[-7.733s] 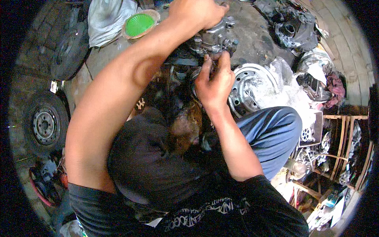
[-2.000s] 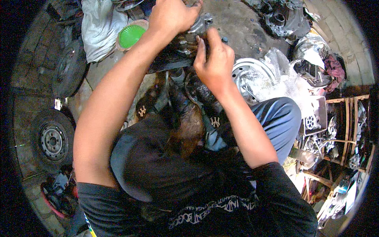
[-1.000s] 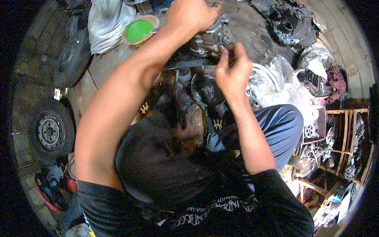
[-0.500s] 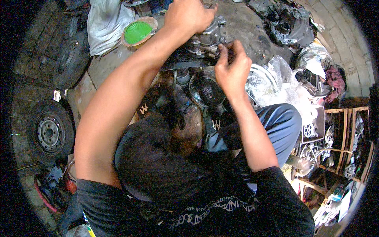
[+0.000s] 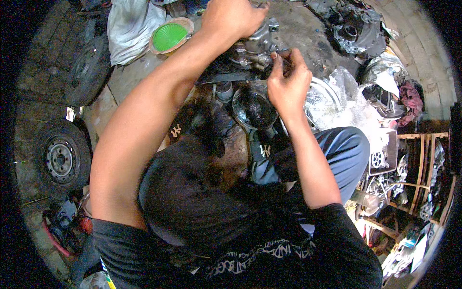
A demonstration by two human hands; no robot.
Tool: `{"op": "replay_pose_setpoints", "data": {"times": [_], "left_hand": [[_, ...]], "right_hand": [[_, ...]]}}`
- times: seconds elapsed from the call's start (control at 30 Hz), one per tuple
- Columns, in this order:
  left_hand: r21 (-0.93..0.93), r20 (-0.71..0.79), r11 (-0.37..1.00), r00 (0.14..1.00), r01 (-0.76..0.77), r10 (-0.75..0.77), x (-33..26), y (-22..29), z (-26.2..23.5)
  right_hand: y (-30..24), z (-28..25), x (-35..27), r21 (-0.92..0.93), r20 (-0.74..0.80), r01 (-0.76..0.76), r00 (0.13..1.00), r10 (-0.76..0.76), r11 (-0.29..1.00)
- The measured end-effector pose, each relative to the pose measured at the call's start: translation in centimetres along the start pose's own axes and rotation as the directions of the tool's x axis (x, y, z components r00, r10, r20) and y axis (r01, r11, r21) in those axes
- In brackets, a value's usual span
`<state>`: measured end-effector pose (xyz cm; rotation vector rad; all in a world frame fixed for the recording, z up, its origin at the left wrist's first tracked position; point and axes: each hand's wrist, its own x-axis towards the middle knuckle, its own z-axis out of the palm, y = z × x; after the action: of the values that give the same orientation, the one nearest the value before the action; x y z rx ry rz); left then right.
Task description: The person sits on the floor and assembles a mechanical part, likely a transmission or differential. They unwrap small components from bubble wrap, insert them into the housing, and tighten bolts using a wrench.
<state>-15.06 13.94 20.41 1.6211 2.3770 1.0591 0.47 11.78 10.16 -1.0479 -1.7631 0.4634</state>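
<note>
A greasy grey metal engine part (image 5: 250, 48) sits on the dirty floor in front of me. My left hand (image 5: 231, 17) rests on top of it and grips it at the far side. My right hand (image 5: 288, 82) is at the part's near right side, fingers pinched together on a small dark piece or tool whose shape I cannot make out. Just below the part stands a round black bowl (image 5: 254, 108) with dark oily liquid. My knees and dark shorts fill the view underneath.
A green-lined round dish (image 5: 169, 36) lies at the upper left beside a white sack (image 5: 130, 26). Two wheels with tyres (image 5: 62, 159) lie at the left. A silver wheel cover (image 5: 322, 98), crumpled plastic and more engine parts (image 5: 351, 29) crowd the right, with wooden shelving (image 5: 423, 183).
My right hand has moved up from the bowl's area to the engine part's side. The left hand has stayed on top of the part, and the view has shifted slightly.
</note>
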Motion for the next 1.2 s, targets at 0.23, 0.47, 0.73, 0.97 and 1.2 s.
{"op": "replay_pose_setpoints", "data": {"times": [0.23,0.47,0.73,0.97,1.2], "left_hand": [[-0.003,-0.001,1.000,1.000,0.005,-0.005,0.1,0.2,0.2],[-0.024,0.012,1.000,1.000,-0.004,0.004,0.1,0.4,0.1],[-0.370,0.273,0.899,0.953,0.233,-0.135,2.1,-0.9,-0.2],[-0.851,0.312,0.449,0.950,0.271,0.017,5.7,-7.9,1.2],[-0.804,0.390,0.541,0.906,0.247,0.164,4.1,-7.9,1.9]], "right_hand": [[0.6,0.0,0.3,0.017,0.020,0.016,1.000,-0.016,1.000],[0.1,-0.7,0.2,0.034,0.085,0.004,0.996,-0.007,0.999],[1.0,-1.5,0.4,0.001,0.112,-0.026,0.993,0.026,1.000],[0.3,-1.8,-0.1,0.149,0.095,-0.012,0.995,-0.002,0.989],[0.4,-0.9,0.2,0.087,0.162,-0.005,0.987,-0.009,0.996]]}}
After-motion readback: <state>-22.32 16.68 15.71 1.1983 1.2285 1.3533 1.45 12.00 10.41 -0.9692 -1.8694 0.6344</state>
